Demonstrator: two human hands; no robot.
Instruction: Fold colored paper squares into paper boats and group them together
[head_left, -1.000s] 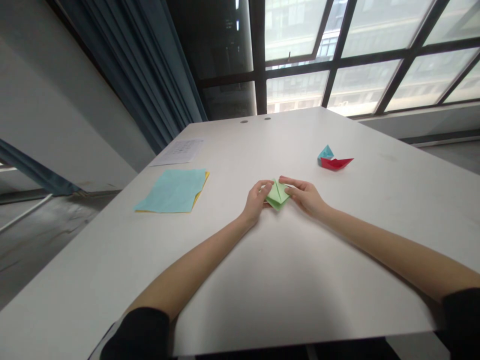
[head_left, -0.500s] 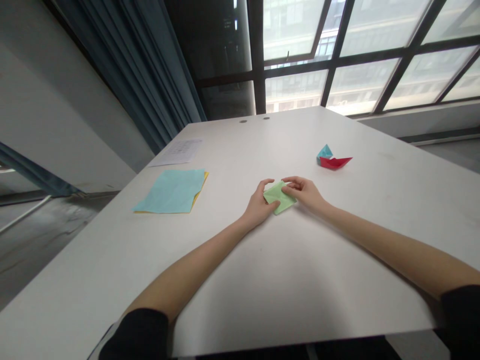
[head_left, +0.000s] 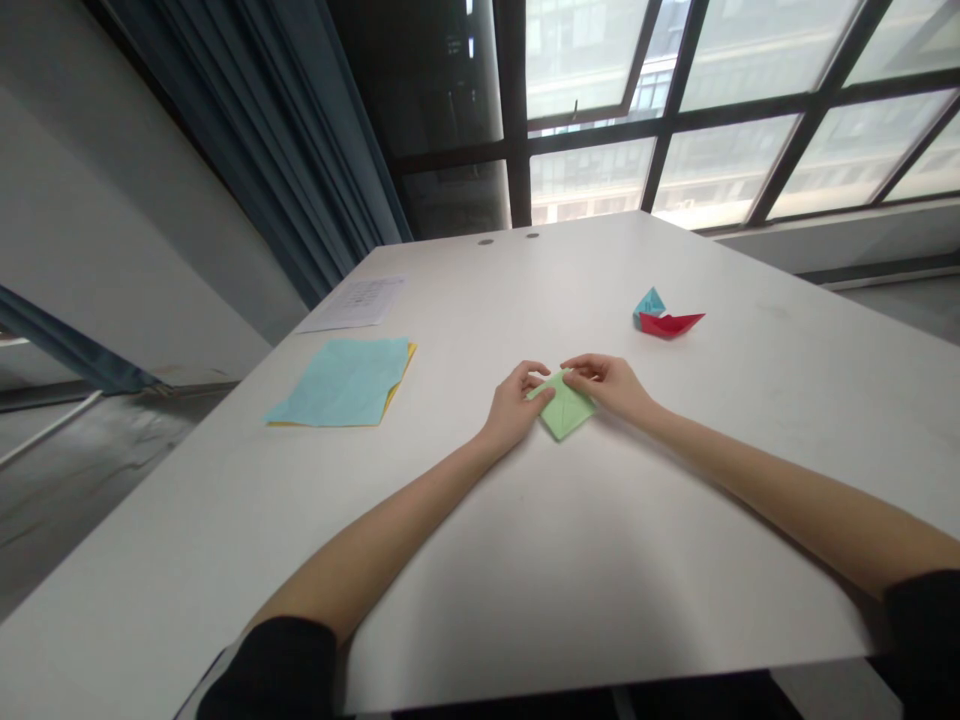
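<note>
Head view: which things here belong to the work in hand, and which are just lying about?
In the work:
- green folded paper
- left hand and right hand, both holding it
- white table beneath

Apparently lying about, untouched:
- light-blue sheet over yellow paper
- printed sheet
- red folded boat
- blue folded paper beside the boat

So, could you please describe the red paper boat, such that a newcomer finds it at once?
On the white table, find the right hand holding the green folded paper. Beyond that hand and a little to the right sits the red paper boat. It is long and low with a pointed right tip, whereas the blue paper boat just behind it rises to a peak.
</note>
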